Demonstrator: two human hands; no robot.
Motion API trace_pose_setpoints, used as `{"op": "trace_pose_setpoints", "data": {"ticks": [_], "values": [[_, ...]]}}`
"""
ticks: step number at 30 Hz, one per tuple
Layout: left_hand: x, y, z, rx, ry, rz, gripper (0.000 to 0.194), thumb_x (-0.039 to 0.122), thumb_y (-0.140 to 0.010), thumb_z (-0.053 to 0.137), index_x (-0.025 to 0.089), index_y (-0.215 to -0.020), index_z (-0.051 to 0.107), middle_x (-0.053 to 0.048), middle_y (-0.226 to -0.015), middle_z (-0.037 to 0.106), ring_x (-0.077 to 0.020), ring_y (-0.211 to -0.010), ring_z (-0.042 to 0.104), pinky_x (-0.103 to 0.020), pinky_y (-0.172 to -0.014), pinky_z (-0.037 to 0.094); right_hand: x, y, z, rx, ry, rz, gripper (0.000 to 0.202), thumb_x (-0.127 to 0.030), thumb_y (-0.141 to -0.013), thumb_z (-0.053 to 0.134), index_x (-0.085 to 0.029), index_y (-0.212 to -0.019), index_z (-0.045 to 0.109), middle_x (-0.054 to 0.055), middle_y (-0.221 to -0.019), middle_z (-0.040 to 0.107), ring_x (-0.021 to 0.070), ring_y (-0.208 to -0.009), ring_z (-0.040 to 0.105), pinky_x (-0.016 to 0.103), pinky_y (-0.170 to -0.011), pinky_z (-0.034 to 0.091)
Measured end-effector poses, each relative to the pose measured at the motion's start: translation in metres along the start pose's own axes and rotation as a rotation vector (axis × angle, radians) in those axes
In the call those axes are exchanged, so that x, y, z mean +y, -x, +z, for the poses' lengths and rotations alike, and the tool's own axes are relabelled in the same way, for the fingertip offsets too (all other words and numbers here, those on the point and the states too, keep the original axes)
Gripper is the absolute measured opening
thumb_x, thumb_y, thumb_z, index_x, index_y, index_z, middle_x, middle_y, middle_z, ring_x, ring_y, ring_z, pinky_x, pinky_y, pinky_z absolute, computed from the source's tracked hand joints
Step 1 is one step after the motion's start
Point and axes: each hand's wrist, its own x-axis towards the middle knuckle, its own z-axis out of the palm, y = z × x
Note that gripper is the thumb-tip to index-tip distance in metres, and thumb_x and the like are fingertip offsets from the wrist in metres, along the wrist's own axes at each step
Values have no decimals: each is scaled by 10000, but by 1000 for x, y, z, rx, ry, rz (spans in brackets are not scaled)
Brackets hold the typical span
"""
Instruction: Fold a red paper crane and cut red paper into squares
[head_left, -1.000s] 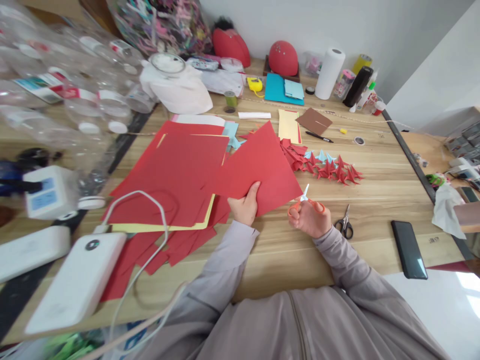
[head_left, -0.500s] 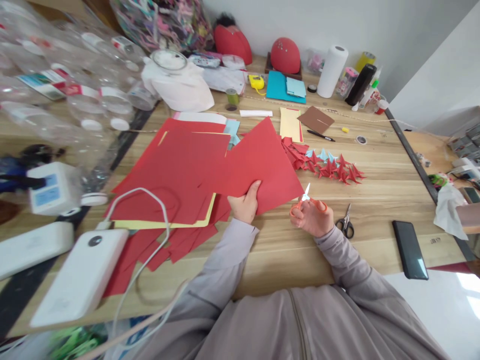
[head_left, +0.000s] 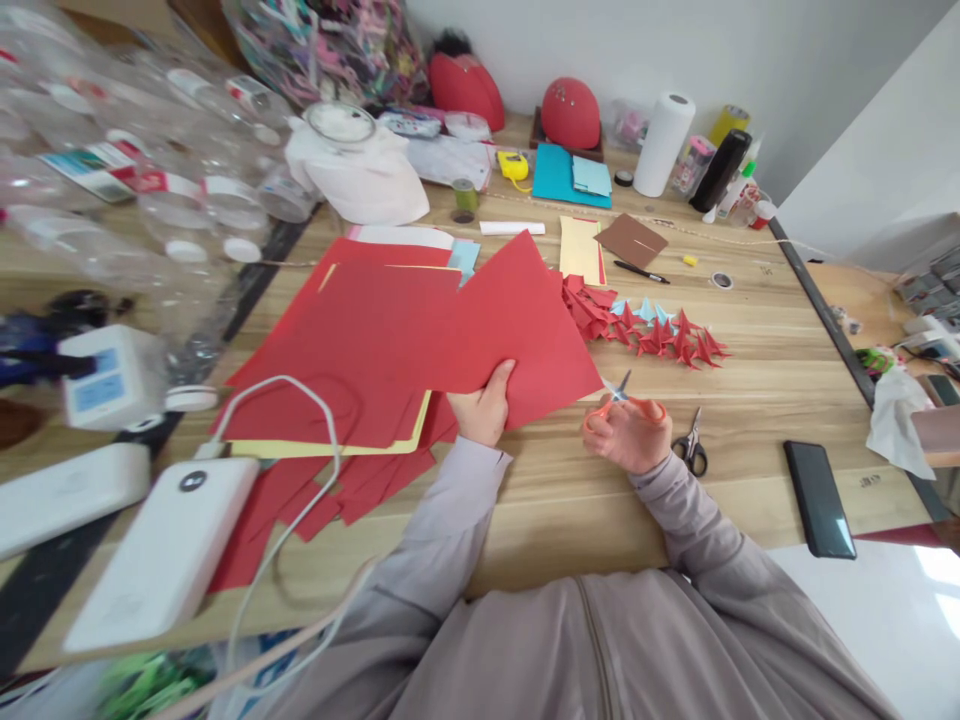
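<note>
Near the surface's [head_left: 555, 520] front edge, the left hand [head_left: 482, 408] clamps red paper [head_left: 525, 320], the right hand [head_left: 628, 438] clamps scissors [head_left: 619, 393]; apparently cutting, calling next for aligned blades.

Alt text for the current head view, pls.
A person's left hand holds a red paper sheet while the right hand holds orange-handled scissors near its right corner, above a wooden table. Stacked red paper lies left; folded red paper pieces, dark-handled scissors and a black phone lie right.
</note>
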Motion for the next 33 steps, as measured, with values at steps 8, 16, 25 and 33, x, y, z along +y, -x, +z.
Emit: {"op": "trace_pose_setpoints", "data": {"ticks": [8,16,25,33], "values": [[-6,0,6,8,84,-166,365,349,-644,764,102,-900,684,-100,-938,719,-215,-990,657,-351,-962,489,-12,1,-1,-23,-20,-66,401,-559,-685,635,-207,-706,443,-30,-658,371,127,-590,398,263,-551,340],[-8,4,11,-19,253,-336,399,376,-636,778,106,-916,690,-116,-1031,708,-215,-992,659,-372,-954,503,2,0,-1,-181,106,54,421,-551,-714,621,-201,-650,395,2,-642,477,153,-576,458,291,-566,358],[-9,6,11,-31,246,-339,375,369,-632,784,101,-883,705,-115,-996,716,-216,-961,670,-380,-944,512,2,-1,-1,-191,92,64,396,-538,-734,605,-200,-666,412,3,-654,494,154,-578,469,286,-573,371],[-9,5,11,-36,219,-322,391,377,-651,768,97,-914,694,-122,-1018,713,-215,-974,668,-353,-923,524,2,-1,-1,-154,121,76,435,-562,-711,612,-212,-646,362,0,-631,486,151,-559,453,291,-552,372]]}}
